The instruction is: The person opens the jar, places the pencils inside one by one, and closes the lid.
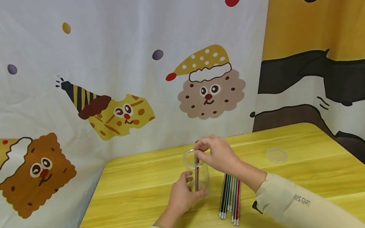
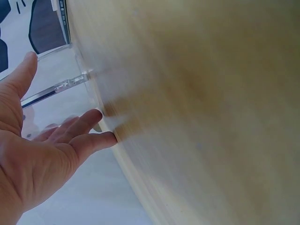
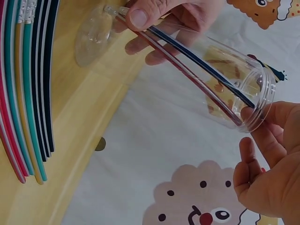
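Note:
A clear jar (image 1: 204, 176) stands on the table with a dark pencil (image 3: 201, 65) and a reddish pencil (image 3: 190, 75) leaning inside, eraser ends down. My left hand (image 1: 183, 194) holds the jar near its base, thumb on the near side and fingers round the far side. In the left wrist view, two fingertips of it come down to the tabletop. At the jar's mouth, my right hand (image 1: 218, 153) has curled fingers. One fingertip reaches inside the rim (image 3: 265, 105) and meets the dark pencil's upper end, which the hand pinches.
Right of the jar lies a bundle of pencils (image 1: 231, 198), black, teal, yellowish and red, under my right forearm. A clear round lid (image 1: 277, 155) lies farther right on the yellow wood-grain table (image 1: 137, 193). Behind the table hangs a printed cloth (image 1: 139, 25).

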Demonstrator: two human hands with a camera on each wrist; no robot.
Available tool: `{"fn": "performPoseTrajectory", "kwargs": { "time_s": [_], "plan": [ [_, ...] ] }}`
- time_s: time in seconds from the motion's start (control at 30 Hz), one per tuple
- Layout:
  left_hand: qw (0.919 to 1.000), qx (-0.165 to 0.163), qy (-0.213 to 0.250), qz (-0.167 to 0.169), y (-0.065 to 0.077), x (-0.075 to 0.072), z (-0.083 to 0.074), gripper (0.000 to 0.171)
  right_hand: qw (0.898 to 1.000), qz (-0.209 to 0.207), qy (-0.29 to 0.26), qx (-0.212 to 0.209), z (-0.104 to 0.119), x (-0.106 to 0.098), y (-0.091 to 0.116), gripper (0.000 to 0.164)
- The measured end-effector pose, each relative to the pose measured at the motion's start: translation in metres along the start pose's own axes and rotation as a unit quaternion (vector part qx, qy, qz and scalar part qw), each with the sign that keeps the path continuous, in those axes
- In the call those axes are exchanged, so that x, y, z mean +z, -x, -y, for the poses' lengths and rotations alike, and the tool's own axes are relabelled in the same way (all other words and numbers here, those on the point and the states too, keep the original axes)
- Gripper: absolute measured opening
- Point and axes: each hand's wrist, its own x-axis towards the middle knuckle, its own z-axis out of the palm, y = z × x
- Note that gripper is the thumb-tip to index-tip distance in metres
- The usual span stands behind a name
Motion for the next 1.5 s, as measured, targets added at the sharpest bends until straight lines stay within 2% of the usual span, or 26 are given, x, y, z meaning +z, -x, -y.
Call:
{"fn": "performPoseTrajectory", "kwargs": {
  "time_s": [0.23,0.47,0.63,0.83,0.93,1.13,1.27,1.5],
  "plan": [
    [1.0,0.0,0.007,-0.001,-0.001,0.001,0.001,0.087,1.0,-0.001,0.018,0.011,0.004,-0.004,-0.001,0.006],
    [0.9997,-0.006,0.022,0.007,0.0,0.002,0.004,0.089,0.999,0.028,0.036,0.021,0.007,-0.008,-0.003,0.007],
    [0.9996,-0.003,0.026,0.011,0.001,0.002,0.005,0.09,0.996,0.035,0.076,0.008,0.01,-0.01,-0.005,0.005],
    [0.9996,-0.005,0.026,0.008,-0.001,0.002,0.005,0.089,0.996,0.03,0.088,-0.005,0.007,-0.011,-0.006,0.007],
    [0.9998,-0.009,0.02,0.003,-0.002,0.002,0.005,0.087,0.997,0.038,0.074,-0.003,0.004,-0.012,-0.008,0.003],
    [0.9999,-0.007,0.014,-0.001,-0.002,0.003,0.004,0.087,0.996,0.077,0.037,0.008,0.004,-0.018,-0.01,0.03],
    [0.9998,-0.009,0.018,0.002,-0.002,0.002,0.003,0.088,0.996,0.091,0.014,0.013,0.004,-0.018,-0.01,0.037],
    [0.9998,-0.014,0.014,0.003,-0.001,0.002,0.001,0.087,0.991,0.066,-0.067,0.095,0.002,-0.014,-0.004,0.032]
  ]
}}
